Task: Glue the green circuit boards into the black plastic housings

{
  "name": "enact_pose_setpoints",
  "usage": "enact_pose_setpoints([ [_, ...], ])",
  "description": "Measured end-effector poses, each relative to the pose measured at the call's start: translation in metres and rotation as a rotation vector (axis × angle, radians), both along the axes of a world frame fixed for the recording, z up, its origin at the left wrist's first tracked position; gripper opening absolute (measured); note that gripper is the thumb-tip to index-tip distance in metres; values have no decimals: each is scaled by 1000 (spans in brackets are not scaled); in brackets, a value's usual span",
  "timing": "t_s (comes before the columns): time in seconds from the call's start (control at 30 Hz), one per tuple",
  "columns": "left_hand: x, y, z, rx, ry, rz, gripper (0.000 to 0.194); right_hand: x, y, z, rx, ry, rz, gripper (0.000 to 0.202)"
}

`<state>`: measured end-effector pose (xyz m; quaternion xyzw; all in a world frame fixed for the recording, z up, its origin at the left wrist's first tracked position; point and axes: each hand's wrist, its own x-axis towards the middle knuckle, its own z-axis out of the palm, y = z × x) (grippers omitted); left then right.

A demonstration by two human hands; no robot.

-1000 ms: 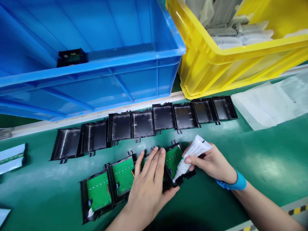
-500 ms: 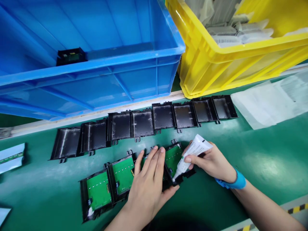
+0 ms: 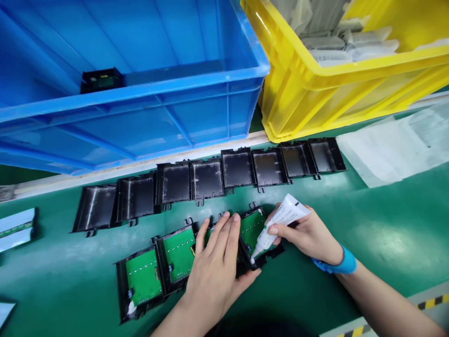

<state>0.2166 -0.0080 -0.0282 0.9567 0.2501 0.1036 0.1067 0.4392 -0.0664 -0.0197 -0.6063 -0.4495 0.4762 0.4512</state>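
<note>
Head view: far left, the blue crate (image 3: 147, 107) holds one black module (image 3: 101, 79); the yellow crate (image 3: 315, 93) holds grey bagged parts (image 3: 336, 42). The left hand (image 3: 213, 271) lies flat, fingers spread, on a board-filled case (image 3: 254, 236); the right hand (image 3: 308, 234) pinches a white tube (image 3: 277, 224), its nozzle on that case. Bare green mat (image 3: 351, 220) lies right.

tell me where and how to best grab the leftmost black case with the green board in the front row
Grip the leftmost case by its two long black side walls, coming straight down from above. It lies flat on the green mat with the board facing up, so the raised rim is the only graspable edge. Its left wall is free; the right one sits close against the next case, so pinching the front and back walls may be easier.
</note>
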Motion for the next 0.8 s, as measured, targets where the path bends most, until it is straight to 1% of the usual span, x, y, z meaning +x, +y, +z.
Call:
enact_pose_setpoints([
  [0.1,0,0,0,-15,-8,10,83,-1,0,0,-3,13,-2,22],
  [0.23,0,-1,1,-38,-22,24,78,-1,0,0,-4,-20,-1,28],
  [0.33,0,-1,1,-34,-25,20,79,0,0,0,11,-48,7,31],
  [0.4,-1,-1,1,-20,-18,10,81,0,1,1,41,-32,12,27],
  [0.47,-1,-1,1,-2,-5,-2,84,-1,1,3,79,-6,15,18],
  [0.57,0,0,1,10,-5,-4,83,-1,1,7,138,-31,45,9],
  [0.8,1,0,0,-18,-3,10,82,-2,-1,13,256,-114,88,13],
])
